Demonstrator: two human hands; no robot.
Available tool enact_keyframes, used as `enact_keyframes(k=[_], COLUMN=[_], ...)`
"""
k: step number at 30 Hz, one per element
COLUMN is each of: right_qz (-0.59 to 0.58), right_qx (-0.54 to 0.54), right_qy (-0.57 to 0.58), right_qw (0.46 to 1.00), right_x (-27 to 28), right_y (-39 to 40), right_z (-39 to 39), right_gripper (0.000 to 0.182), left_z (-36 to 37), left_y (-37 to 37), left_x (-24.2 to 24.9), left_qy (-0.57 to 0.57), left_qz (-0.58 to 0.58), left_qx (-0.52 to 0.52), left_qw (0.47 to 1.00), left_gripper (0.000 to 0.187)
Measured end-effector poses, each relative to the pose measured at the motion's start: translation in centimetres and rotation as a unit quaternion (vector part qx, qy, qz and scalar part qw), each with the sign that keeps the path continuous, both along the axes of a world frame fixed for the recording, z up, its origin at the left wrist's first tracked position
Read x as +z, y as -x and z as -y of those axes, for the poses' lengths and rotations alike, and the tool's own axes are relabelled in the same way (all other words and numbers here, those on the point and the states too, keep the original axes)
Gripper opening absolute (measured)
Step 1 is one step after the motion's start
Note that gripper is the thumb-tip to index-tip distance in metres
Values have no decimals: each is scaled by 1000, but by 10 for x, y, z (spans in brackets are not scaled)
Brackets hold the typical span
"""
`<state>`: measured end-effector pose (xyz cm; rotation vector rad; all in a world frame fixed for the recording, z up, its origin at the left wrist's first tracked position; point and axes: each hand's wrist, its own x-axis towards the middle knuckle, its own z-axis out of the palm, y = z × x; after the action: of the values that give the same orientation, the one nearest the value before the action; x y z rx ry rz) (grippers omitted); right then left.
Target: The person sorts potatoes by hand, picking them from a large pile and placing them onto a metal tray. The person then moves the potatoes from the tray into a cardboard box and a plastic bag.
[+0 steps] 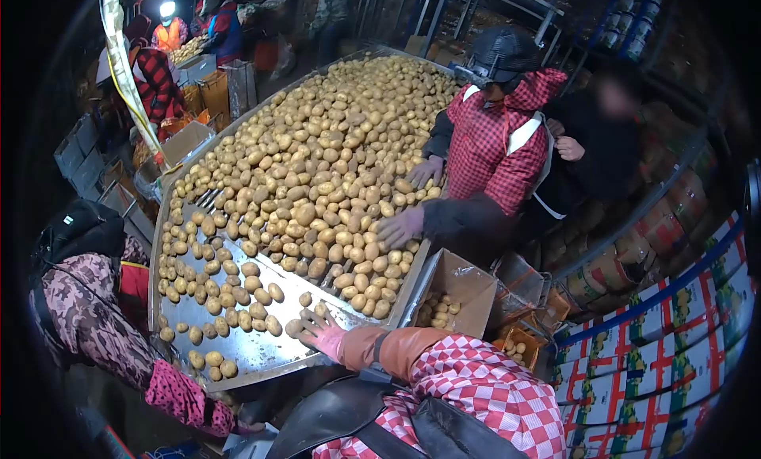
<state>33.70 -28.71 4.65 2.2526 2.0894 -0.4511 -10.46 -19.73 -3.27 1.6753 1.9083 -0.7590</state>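
Note:
My right hand (319,334), in a pink and grey glove, reaches over the front edge of the metal sorting table (273,290). Its fingers are spread, with one potato (294,328) at the fingertips and others just beyond them. Nothing is visibly gripped. Loose potatoes (256,310) lie on the bare metal to the left of the hand, and a large heap of potatoes (333,158) covers the rest of the table. My left hand does not show.
Across the table at right, a person in red check (503,142) has two gloved hands on the heap. A person in camouflage (95,300) leans in at left. An open cardboard box (468,288) holds potatoes at the table's right edge. Printed cartons (658,332) are stacked at far right.

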Motion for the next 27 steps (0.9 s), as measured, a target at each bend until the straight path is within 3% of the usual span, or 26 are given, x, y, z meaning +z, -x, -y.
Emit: enact_keyframes(k=[18, 24, 25, 27], right_qz=[-12, 2, -7, -200], right_qx=[10, 17, 21, 0], right_qy=[-15, 3, 3, 45], right_qw=[1000, 1000, 1000, 979], right_x=[14, -9, -13, -31], right_y=[2, -3, -2, -12], right_z=[1, 1, -1, 0], right_gripper=[68, 62, 61, 57], left_z=[56, 88, 97, 122], left_y=[32, 54, 60, 77], left_x=[-20, -30, -29, -34], left_qy=[35, 47, 50, 56], left_qz=[-21, -19, -18, -20], left_qx=[62, 85, 92, 110], left_qw=[997, 995, 994, 992], left_gripper=[50, 49, 49, 49])
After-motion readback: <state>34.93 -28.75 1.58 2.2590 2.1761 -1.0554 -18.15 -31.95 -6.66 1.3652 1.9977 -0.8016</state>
